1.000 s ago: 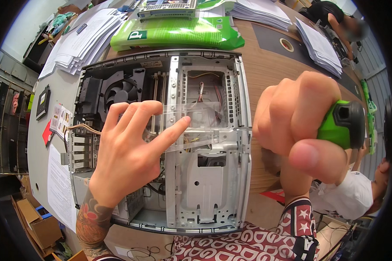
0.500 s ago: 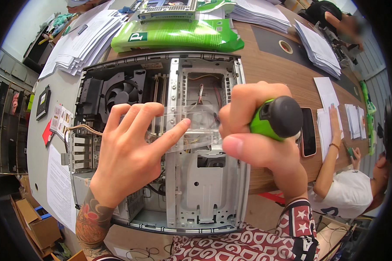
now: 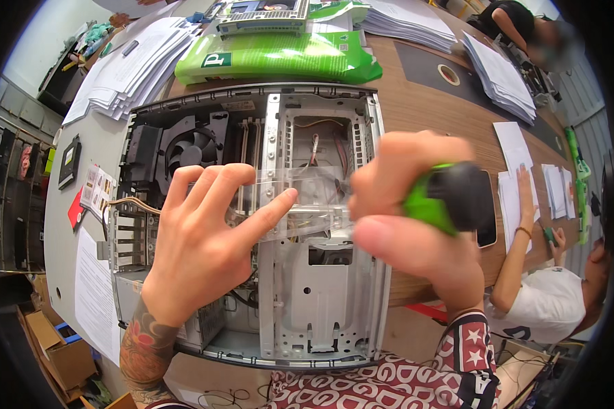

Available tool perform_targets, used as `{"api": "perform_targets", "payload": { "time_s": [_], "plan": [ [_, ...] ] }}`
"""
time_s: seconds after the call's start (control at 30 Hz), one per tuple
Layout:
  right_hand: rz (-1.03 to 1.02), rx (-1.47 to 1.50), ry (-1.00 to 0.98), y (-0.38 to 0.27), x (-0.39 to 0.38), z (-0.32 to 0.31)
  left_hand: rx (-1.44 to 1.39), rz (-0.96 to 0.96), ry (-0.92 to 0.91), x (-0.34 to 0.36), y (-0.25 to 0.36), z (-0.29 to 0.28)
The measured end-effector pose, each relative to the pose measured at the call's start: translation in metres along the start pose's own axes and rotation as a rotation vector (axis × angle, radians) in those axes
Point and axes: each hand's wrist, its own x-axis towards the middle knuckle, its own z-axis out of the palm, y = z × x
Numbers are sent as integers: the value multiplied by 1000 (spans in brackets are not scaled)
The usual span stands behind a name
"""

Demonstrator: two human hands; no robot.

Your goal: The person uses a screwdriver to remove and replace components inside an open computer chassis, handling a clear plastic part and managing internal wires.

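Note:
An open silver computer case (image 3: 293, 286) lies in front of me, with a black fan (image 3: 187, 150) at upper left. My left hand (image 3: 201, 238) rests with spread, bent fingers on a clear plastic piece (image 3: 310, 184) lying across the middle of the case, index fingertip pressed on it. My right hand (image 3: 419, 249), blurred, is closed around a green and black tool handle (image 3: 440, 198) above the case's right side, beside the plastic; the tool's tip is hidden behind the hand.
A green package (image 3: 280, 58) and paper stacks (image 3: 129, 61) lie behind the case. A black phone (image 3: 486, 208) and tape roll (image 3: 447, 73) are at right. A person in white (image 3: 539, 300) handles paper there; another in dark clothing (image 3: 508, 24) bends over the far side.
My right hand and its tool have moved from close to the camera down and left to the case, then shifted slightly right and blurred. My left hand is nearly still.

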Motion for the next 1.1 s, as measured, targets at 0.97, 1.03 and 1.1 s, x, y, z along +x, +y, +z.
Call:
{"api": "perform_targets", "payload": {
  "time_s": [0.97, 1.03, 1.1],
  "plan": [
    [-148, 327, -8, -47, -11, -46, -73, -73, 36, 4, 2, -3],
    [-157, 331, -11, -48, -14, -54, -84, -71, 22, 4, 1, -6],
    [-142, 331, -21, -45, -12, -55, -101, -48, 0, 2, -1, -7]
  ]
}}
